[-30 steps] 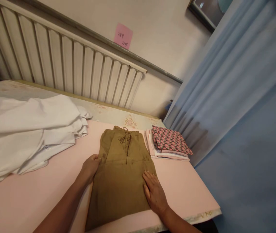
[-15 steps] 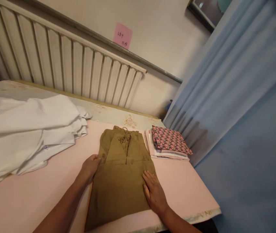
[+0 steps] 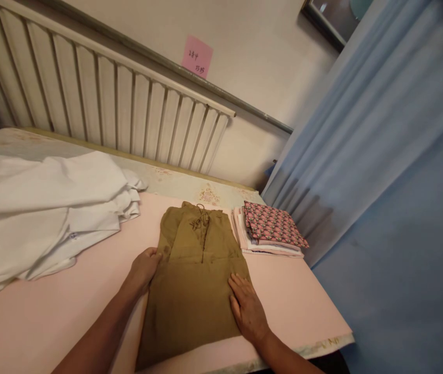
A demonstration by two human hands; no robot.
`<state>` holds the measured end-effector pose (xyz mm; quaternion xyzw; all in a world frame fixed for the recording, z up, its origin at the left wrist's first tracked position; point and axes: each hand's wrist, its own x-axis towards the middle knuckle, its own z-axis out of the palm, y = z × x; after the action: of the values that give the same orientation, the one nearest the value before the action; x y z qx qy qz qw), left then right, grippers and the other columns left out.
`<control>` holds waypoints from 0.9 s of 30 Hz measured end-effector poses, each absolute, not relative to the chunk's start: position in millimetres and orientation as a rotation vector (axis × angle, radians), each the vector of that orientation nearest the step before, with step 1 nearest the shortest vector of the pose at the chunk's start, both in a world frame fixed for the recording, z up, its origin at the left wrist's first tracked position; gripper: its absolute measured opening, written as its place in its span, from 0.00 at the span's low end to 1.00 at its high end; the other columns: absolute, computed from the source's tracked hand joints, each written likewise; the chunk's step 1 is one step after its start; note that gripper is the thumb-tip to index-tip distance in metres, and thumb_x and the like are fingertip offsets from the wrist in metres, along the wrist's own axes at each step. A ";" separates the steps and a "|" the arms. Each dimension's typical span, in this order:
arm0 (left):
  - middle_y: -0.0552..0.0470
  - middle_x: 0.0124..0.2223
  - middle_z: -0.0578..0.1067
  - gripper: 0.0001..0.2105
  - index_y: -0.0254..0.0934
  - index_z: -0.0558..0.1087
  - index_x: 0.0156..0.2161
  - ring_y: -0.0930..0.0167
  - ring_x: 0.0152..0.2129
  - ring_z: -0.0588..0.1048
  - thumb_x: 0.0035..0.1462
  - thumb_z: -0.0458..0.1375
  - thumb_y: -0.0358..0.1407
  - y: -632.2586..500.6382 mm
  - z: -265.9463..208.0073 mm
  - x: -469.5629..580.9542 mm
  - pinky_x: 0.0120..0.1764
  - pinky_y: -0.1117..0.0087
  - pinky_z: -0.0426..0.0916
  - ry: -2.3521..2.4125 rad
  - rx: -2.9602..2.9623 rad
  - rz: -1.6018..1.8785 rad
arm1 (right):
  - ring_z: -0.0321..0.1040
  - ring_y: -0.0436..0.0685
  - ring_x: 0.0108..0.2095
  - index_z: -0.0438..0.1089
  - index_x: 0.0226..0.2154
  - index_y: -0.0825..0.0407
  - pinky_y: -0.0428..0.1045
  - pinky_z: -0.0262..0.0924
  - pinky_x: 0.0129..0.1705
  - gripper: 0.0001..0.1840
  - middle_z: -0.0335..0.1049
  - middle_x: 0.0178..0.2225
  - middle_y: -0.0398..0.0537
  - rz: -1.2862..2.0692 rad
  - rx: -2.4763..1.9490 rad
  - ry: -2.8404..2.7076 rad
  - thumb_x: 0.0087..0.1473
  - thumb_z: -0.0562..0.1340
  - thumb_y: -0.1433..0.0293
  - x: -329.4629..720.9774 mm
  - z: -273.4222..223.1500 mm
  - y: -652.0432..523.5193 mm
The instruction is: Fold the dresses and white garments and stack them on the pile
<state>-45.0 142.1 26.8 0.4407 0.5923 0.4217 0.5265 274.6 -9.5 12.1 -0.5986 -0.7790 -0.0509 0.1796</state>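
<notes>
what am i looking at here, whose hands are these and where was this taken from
There is no machine here. The left hand and right hand are one person's bare hands, seen by a camera worn on that person's head, facing forward and down.

An olive-brown garment with a tied cord lies on a pink sheet. The left hand grips its left edge; the right rests flat near its right edge.

Crumpled white fabric lies to the left, and a folded fabric stack topped with pink patterned cloth sits to the right.
</notes>
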 end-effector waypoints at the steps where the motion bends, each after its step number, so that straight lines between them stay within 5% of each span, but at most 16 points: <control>1: 0.53 0.24 0.76 0.10 0.36 0.74 0.34 0.69 0.21 0.73 0.47 0.58 0.39 142.0 26.8 -45.1 0.24 0.72 0.63 1.416 1.059 1.007 | 0.54 0.61 0.63 0.60 0.61 0.50 0.65 0.54 0.63 0.26 0.58 0.62 0.51 -0.144 -1.690 -2.203 0.61 0.52 0.73 274.7 11.9 -9.4; 27: 0.52 0.26 0.77 0.11 0.37 0.73 0.34 0.68 0.23 0.74 0.47 0.57 0.41 141.3 29.7 -45.5 0.25 0.71 0.64 1.429 1.107 0.982 | 0.54 0.61 0.63 0.60 0.61 0.50 0.65 0.54 0.63 0.26 0.59 0.62 0.51 -0.151 -1.682 -2.201 0.60 0.53 0.73 274.4 13.1 -9.0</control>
<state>-45.5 141.3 29.7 0.4610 0.5949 0.4088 0.5162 274.4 -9.0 13.1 -0.5962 -0.7799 -0.0536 0.1828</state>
